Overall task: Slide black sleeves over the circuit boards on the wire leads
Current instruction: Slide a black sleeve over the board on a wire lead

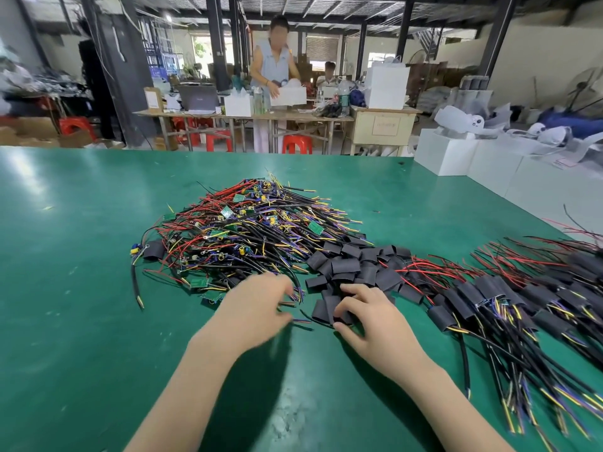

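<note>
Green workbench [81, 256] in a workshop; bare leads w/ circuit boards [248, 223] heaped centre, loose black sleeves [352, 262] beside them, sleeved leads [509, 298] at right. Left hand [257, 305], blurred, reaches to lead ends; grip cannot be told. Right hand [368, 314] pinches one sleeve [329, 309]. Best practice, as judged: hold sleeve mouth open, feed wires first, then slide over board. No legible writing.

Both forearms are bare up to the bottom edge of the picture, with no sleeve in view. The right hand [368, 316] wears no glove or ring; the left hand [257, 305] seems equally bare, though blurred.
</note>
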The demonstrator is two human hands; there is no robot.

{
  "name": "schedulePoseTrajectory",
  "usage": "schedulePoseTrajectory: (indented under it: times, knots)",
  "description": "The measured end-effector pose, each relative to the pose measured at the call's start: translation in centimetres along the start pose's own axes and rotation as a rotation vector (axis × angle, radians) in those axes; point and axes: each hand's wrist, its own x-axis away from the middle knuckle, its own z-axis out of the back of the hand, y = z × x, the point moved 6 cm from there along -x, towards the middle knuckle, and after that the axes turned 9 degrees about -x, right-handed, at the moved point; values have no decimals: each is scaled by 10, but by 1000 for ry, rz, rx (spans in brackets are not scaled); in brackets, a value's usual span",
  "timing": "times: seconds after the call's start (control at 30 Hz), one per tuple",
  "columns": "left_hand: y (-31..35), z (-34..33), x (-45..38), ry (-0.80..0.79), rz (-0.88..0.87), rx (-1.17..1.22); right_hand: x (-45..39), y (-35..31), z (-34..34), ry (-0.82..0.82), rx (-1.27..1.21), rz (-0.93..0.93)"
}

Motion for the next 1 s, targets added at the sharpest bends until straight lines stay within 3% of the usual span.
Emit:
schedulePoseTrajectory:
  times: [0.07, 0.2, 0.4, 0.6, 0.73, 0.87, 1.0]
  knots:
    - [-47, -2, -5, 34, 213, -234, -1, 0, -2, -29, 10, 1]
    - [-46, -26, -8, 97, 171, -60, -5, 0, 0, -31, 13, -16]
    - [-51, -19, -6, 323, 122, 77, -4, -1, -2, 40, -25, -86]
    - [-48, -2, 2, 427, 57, 231, -8, 5, -7, 88, -87, -193]
    - [-76, 14, 12, 625, 329, 22, -5, 11, -4, 126, -148, -229]
    - [-119, 3, 23, 492, 680, 20, -6, 15, -4, 105, -213, -243]
    - [-133, -5, 27, 444, 740, 7, -7, 17, -3, 107, -270, -251]
